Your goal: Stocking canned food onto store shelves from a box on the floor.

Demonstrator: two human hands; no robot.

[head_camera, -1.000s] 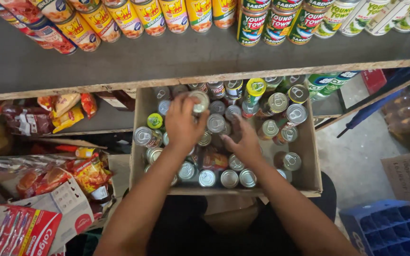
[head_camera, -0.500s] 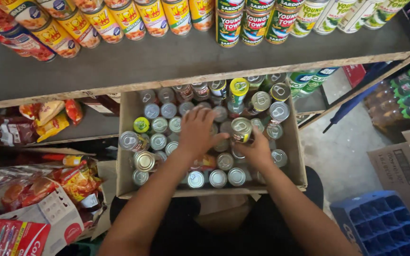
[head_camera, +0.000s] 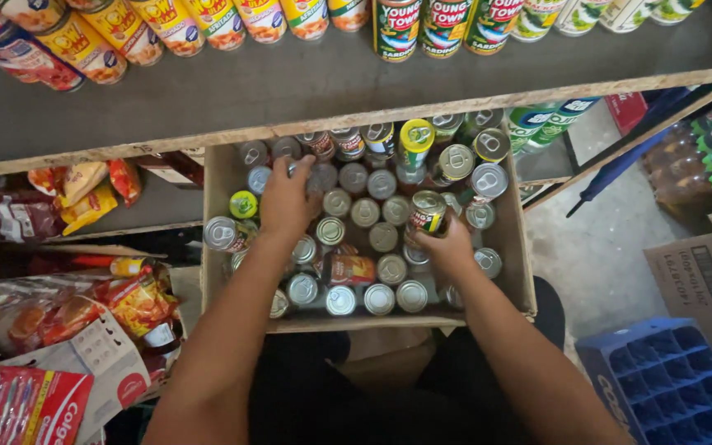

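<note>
An open cardboard box [head_camera: 525, 280] rests on my lap, packed with several upright tin cans showing silver pull-ring lids. My left hand [head_camera: 286, 202] lies palm-down over cans at the box's far left, fingers curled around one can [head_camera: 300, 167]. My right hand [head_camera: 442, 243] sits at the box's right side, gripping a green-and-yellow labelled can [head_camera: 428, 212] lifted a little above its neighbours. A can with a yellow-green lid [head_camera: 415, 136] stands taller at the back of the box.
A dark wooden shelf [head_camera: 306, 91] runs across just above the box, with rows of labelled cans along its back. Snack bags [head_camera: 84, 185] fill a lower shelf at left. A blue plastic crate [head_camera: 669, 379] and a cardboard carton [head_camera: 702, 280] stand on the floor at right.
My left hand slid from the box's middle toward its far-left corner. My right hand has raised the green-and-yellow can slightly. The camera drifted, shifting the box in view.
</note>
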